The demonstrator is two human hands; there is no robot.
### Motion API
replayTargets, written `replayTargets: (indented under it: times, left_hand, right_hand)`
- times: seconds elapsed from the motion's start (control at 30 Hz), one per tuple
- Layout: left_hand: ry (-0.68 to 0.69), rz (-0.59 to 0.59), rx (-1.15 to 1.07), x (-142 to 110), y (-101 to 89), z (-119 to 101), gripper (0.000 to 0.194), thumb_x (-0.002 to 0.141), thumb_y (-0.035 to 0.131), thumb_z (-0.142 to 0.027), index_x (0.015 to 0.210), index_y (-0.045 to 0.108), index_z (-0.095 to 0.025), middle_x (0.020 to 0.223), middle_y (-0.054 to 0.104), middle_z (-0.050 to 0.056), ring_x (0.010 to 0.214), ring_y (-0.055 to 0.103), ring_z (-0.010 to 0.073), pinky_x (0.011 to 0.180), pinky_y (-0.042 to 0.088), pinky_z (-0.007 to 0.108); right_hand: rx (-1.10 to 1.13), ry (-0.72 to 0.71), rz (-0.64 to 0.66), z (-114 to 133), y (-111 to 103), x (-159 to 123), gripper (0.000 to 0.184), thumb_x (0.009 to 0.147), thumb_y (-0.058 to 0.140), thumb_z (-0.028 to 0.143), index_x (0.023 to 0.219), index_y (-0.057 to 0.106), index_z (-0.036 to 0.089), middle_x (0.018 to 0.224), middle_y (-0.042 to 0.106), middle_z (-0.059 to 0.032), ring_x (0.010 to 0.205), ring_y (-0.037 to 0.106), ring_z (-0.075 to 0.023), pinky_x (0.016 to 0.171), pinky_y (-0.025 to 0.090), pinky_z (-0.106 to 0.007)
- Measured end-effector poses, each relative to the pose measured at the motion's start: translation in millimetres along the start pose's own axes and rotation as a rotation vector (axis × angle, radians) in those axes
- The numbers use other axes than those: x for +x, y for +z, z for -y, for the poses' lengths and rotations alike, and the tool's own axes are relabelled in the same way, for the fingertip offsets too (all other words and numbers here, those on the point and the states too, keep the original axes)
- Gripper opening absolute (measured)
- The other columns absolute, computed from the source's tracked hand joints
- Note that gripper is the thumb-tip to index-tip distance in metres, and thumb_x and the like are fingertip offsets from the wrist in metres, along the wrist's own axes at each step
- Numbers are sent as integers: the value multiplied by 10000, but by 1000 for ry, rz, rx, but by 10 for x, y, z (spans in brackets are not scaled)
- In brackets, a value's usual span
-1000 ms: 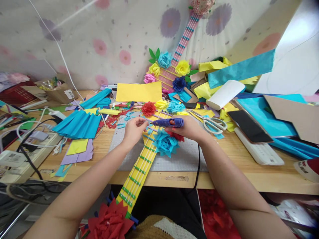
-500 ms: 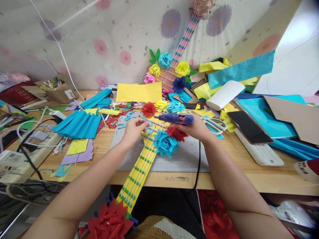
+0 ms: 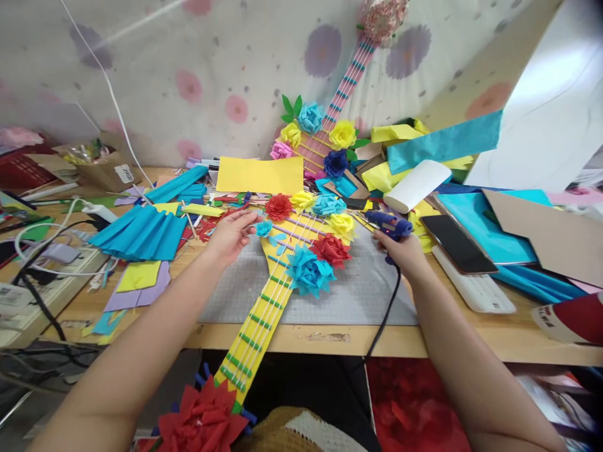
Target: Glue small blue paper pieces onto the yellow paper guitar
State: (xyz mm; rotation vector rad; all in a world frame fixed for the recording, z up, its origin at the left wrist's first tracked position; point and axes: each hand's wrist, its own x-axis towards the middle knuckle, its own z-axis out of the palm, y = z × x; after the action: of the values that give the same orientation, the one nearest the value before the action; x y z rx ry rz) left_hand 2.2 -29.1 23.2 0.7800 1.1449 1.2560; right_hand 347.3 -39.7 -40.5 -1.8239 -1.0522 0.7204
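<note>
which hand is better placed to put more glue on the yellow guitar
Likely the right hand: it grips the glue gun near the guitar, while the left hand is by the small blue flower.

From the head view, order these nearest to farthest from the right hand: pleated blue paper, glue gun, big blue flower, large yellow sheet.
1. Glue gun: in the right hand.
2. Big blue flower: left, on the guitar.
3. Large yellow sheet: back, farther left.
4. Pleated blue paper: far left.

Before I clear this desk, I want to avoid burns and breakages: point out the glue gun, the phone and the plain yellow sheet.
Glue gun (image 3: 390,224): head view, blue body.
Phone (image 3: 458,243): head view, dark screen.
Yellow sheet (image 3: 260,174): head view, middle.
</note>
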Motion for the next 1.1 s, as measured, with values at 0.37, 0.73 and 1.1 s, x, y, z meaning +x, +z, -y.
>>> replayTargets:
  times: [0.37,0.73,1.1]
  left_hand:
    - [162,-173,186,265,-189,114,289,533,740,-298,747,601,-163,720,644,-4,506,518,51,388,285,138]
    - [131,-176,53,491,-336,273,329,455,772,-291,697,601,-148,627,559,-31,456,405,30,375,157,156]
    - [223,-318,-6,498,-454,295,254,519,725,-264,708,601,-149,567,527,-47,443,370,35,382,191,167]
  right_hand:
    - [-460,-204,-31,-136,76,64,572,613,658,598,966,597,152,895,648,-111,827,601,-275,707,462,-391]
    - [-240,-756,9,893,395,-353,462,721,666,492,1059,535,207,1026,624,-93,929,604,-234,827,479,-414]
    - [-772,-1289,746,1432,1839,-545,297,765,681,286,1037,664,167,1187,585,-135,1120,465,-286,951,359,-422]
